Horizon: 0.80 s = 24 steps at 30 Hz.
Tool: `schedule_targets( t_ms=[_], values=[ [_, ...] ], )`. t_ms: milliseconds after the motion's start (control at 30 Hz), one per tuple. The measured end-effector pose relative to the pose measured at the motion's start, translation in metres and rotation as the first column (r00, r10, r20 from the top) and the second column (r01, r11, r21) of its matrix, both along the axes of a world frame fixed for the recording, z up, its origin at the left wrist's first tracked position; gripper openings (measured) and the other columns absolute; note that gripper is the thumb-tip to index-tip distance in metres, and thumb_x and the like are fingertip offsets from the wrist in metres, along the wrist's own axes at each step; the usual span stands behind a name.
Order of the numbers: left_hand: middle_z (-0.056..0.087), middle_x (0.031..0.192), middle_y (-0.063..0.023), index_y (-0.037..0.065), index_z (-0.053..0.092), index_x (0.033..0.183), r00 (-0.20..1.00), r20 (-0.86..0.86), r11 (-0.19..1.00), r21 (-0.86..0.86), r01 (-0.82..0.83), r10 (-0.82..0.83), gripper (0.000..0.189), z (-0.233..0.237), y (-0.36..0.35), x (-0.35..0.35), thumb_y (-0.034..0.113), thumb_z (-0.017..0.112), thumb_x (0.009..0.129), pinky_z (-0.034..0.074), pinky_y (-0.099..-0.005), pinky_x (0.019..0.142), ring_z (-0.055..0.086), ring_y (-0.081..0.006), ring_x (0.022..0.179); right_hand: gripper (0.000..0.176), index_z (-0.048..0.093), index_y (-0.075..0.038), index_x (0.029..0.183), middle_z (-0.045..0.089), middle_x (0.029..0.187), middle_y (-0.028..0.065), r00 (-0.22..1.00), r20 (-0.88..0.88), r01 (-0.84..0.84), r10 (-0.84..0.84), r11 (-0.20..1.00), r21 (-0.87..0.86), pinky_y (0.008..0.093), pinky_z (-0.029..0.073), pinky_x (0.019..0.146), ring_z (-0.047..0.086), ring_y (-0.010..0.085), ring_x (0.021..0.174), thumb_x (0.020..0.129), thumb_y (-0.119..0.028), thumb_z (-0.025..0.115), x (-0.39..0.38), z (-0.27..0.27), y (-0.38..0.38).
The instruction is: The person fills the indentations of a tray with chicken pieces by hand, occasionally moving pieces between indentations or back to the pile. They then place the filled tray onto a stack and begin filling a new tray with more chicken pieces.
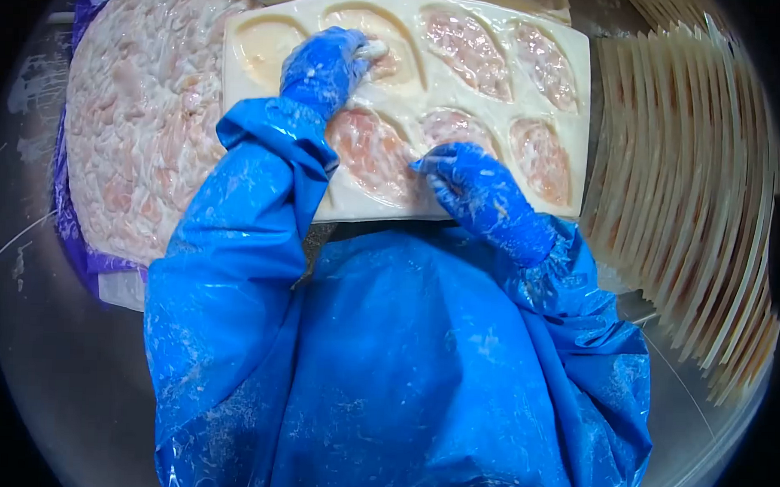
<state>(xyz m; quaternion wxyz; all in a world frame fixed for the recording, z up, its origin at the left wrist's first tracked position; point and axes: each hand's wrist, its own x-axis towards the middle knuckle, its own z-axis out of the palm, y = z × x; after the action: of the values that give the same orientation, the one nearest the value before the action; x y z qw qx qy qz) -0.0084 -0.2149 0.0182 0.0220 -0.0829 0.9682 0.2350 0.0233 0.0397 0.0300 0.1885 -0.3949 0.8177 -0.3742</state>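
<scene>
2 gloved hands work on a white mould tray point(365, 210) at the centre of the bench point(59, 361).
Left hand point(326, 68) curls over meat paste point(389, 65) in the far row's 2nd cavity from left; whether its grip is clamped cannot be told. Right hand point(484, 198) presses the near row, grip apart. Paste heap point(136, 123) lies left, stacked sheets point(693, 168) right.

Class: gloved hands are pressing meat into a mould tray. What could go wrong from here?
The end cavity beside the left hand looks nearly empty, so portions may come out uneven. The wet mould tray could slide under the push of the right hand. The fanned stack of trays nearby might slip.
</scene>
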Motion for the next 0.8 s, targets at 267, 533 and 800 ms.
schedule_targets(
  t_ms=[267, 533, 800],
  values=[
    [0.057, 0.118, -0.0126, 0.011, 0.056, 0.122, 0.985, -0.032, 0.985, 0.022, 0.169, -0.169, 0.048, -0.003, -0.006, -0.002, 0.027, 0.069, 0.078, 0.046, -0.0401, 0.090, 0.057, -0.0333, 0.106, 0.020, 0.065, -0.007, 0.102, 0.062, 0.101, 0.0137, 0.986, -0.163, 0.035, -0.036, 0.999, -0.006, 0.0404, 0.047, 0.083, 0.058, 0.0323, 0.093, 0.084, -0.015, 0.058, -0.032, 0.021, -0.011],
    [0.064, 0.105, -0.0111, 0.010, 0.062, 0.110, 0.960, -0.244, 0.871, 0.431, 0.237, -0.140, 0.035, 0.016, 0.005, 0.002, 0.018, 0.070, 0.077, 0.048, -0.0390, 0.088, 0.061, -0.0308, 0.098, 0.020, 0.066, -0.007, 0.102, 0.062, 0.100, 0.0142, 0.997, -0.059, 0.060, -0.059, 0.998, 0.017, 0.0410, 0.047, 0.083, 0.057, 0.0331, 0.094, 0.085, -0.016, 0.059, -0.029, 0.019, -0.003],
    [0.065, 0.097, -0.0089, 0.016, 0.066, 0.110, 0.861, -0.413, 0.931, 0.077, 0.358, -0.297, 0.041, 0.000, -0.019, 0.021, 0.024, 0.073, 0.071, 0.043, -0.0389, 0.092, 0.059, -0.0279, 0.100, 0.023, 0.065, -0.010, 0.109, 0.063, 0.100, 0.0132, 0.983, -0.160, 0.095, -0.092, 0.995, 0.008, 0.0400, 0.047, 0.084, 0.058, 0.0318, 0.096, 0.087, -0.015, 0.059, -0.051, 0.017, -0.003]
  ],
)
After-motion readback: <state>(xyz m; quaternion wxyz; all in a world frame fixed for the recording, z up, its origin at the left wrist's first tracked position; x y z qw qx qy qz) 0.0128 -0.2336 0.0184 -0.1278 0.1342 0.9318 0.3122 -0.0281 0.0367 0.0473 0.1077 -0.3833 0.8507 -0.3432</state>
